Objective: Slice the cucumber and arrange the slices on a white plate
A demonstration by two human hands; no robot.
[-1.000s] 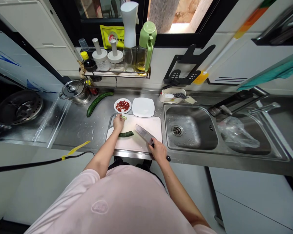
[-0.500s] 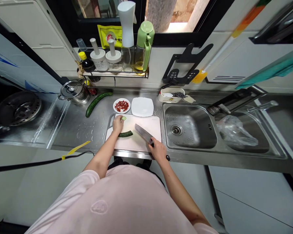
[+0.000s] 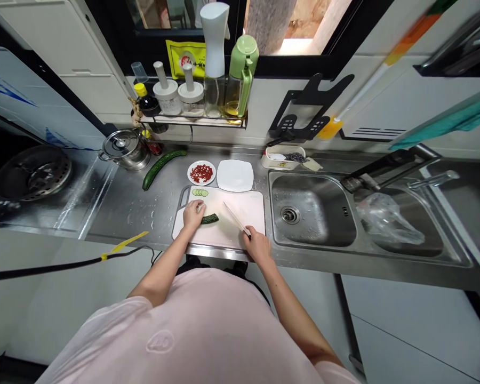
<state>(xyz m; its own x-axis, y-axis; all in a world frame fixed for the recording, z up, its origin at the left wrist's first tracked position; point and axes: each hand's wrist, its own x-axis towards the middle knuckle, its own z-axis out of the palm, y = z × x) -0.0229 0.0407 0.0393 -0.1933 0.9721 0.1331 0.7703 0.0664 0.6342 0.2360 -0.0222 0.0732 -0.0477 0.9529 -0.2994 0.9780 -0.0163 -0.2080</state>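
A white cutting board (image 3: 224, 234) lies on the steel counter. Several cucumber slices (image 3: 200, 192) overlap in a row near its top left corner. My left hand (image 3: 193, 214) is on the board's left part, fingers curved at the left end of a cut cucumber piece (image 3: 210, 218); whether it grips the piece is hard to tell. My right hand (image 3: 257, 244) is closed round the handle of a knife (image 3: 235, 217), whose blade points up and left over the board, edge-on to the camera. Behind the board are a plate of chopped red pieces (image 3: 201, 173) and a white plate (image 3: 235, 175).
A whole cucumber (image 3: 162, 168) and a lidded steel pot (image 3: 127, 149) stand left of the plates. To the right is a double sink (image 3: 312, 210) with a plastic bag (image 3: 388, 216). A bottle rack (image 3: 196, 121) hangs behind.
My left hand has drawn back from the top of the board toward the cucumber piece, uncovering the row of slices. The knife has turned edge-on in my right hand.
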